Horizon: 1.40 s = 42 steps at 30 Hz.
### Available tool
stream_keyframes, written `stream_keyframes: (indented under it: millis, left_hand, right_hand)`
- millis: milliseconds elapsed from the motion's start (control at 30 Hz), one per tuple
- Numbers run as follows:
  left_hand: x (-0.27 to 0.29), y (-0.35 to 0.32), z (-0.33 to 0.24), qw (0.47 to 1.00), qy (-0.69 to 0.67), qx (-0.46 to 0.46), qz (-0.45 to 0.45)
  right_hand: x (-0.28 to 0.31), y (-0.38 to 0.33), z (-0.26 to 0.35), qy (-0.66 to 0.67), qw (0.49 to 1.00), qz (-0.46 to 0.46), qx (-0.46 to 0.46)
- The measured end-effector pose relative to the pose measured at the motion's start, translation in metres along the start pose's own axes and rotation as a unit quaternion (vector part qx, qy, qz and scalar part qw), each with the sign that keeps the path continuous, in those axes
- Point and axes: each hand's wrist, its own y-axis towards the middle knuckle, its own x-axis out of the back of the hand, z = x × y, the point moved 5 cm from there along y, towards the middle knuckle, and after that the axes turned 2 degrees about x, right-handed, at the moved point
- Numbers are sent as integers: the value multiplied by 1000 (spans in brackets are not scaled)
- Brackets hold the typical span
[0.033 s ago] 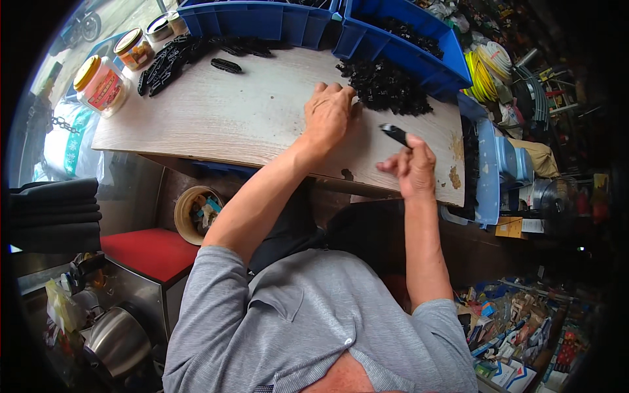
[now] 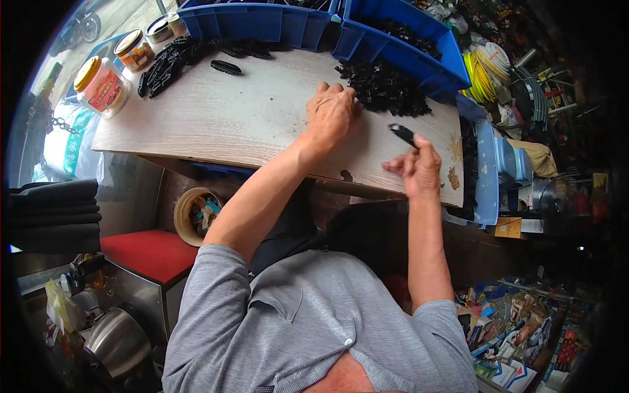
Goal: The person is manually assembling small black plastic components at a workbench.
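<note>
My left hand (image 2: 331,112) rests on the pale wooden tabletop (image 2: 216,121) at the left edge of a heap of small black plastic parts (image 2: 386,90). Its fingers curl downward, and the fingertips and anything between them are hidden. To the right, above the table, my right hand (image 2: 421,169) grips a slim black elongated piece (image 2: 402,133) between thumb and fingers, its far end pointing up and left. A similar-looking black oblong piece (image 2: 226,67) lies alone on the table, beside a pile of long black pieces (image 2: 167,67) at the far left.
Two blue bins (image 2: 262,23) (image 2: 400,52) line the table's back edge. Clear jars (image 2: 103,86) (image 2: 134,51) stand at the left corner. A round waste bin (image 2: 187,226) sits on the floor below. A light blue plastic container (image 2: 486,171) adjoins the right edge.
My right hand, with the black elongated piece, has shifted slightly to the right. My left hand has barely moved beside the heap.
</note>
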Motion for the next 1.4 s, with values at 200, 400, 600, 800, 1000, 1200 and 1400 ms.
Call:
stream_keyframes:
  millis: [200,400,600,800,1000,1200,1400]
  left_hand:
    - [-13,2,-15,995,24,-87,-31]
    - [-5,-9,-20,994,-5,-108,-16]
    - [27,-31,-25,976,-135,-115,-124]
    - [43,-53,-23,966,-193,-101,-139]
    - [49,-64,-29,956,-238,-126,-117]
    - [47,-70,-23,956,-257,-111,-82]
    - [58,-68,-6,958,-253,-119,-67]
  right_hand:
    - [99,24,44,40,964,-263,18]
    - [115,26,34,26,961,-275,7]
    - [39,12,10,5,998,-69,-1]
    - [-15,7,-7,-3,995,97,-3]
    - [-50,0,-10,-1,989,148,20]
    - [-51,4,-19,-24,983,177,30]
    - [-52,2,-21,-35,979,198,32]
